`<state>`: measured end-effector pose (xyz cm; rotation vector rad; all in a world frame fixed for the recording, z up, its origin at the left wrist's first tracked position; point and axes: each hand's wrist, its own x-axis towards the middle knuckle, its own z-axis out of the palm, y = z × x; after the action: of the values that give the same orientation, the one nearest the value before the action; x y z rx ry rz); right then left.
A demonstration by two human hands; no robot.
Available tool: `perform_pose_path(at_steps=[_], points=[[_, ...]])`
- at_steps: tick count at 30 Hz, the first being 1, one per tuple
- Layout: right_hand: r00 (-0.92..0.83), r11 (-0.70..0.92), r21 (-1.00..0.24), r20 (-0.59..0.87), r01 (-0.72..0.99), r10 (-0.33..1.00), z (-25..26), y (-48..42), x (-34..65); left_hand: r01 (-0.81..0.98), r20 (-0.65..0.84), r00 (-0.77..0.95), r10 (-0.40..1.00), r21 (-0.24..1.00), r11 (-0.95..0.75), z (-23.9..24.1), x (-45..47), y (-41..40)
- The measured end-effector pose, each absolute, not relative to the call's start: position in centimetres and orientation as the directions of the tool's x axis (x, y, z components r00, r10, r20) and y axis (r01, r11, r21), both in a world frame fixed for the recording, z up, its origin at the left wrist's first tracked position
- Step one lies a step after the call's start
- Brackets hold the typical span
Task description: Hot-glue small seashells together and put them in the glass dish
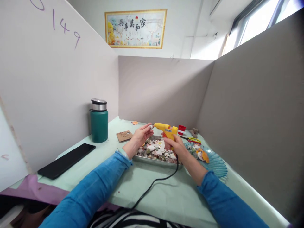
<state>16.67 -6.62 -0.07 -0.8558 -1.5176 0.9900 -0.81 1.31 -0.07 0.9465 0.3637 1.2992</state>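
Piece [150,126] in left hand [140,136], at glue gun [166,129] tip, unidentifiable.

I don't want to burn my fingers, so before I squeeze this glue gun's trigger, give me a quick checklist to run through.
1. Glue gun held in right hand: ok.
2. Small piece pinched in left hand, at the nozzle: ok.
3. Left fingertips away from the nozzle: not ok, they sit right beside it.
4. Tray below the nozzle for drips: ok.
5. Cord lying loose across the table: ok.
6. Glue hot enough: cannot tell.
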Motion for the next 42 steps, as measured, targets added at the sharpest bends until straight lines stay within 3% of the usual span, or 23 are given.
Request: perform_pose_path(at_steps=[11,37,42], points=[[-0.179,0.389,-0.919,0.373,0.067,0.910,-0.97,-5.88,16.67,-0.688,0.298,0.260,0.919,0.725,-0.041,0.03,-0.85,1.41],[-0.149,0.393,-0.914,0.376,0.101,0.914,-0.94,-5.99,16.55,-0.603,0.316,0.231,0.920,0.789,-0.119,-0.03,-0.71,1.27],[-0.142,0.387,-0.906,0.366,0.170,0.920,-0.76,-6.20,16.50,-0.598,0.309,0.211,0.928,0.791,-0.127,-0.02,-0.70,1.38]])
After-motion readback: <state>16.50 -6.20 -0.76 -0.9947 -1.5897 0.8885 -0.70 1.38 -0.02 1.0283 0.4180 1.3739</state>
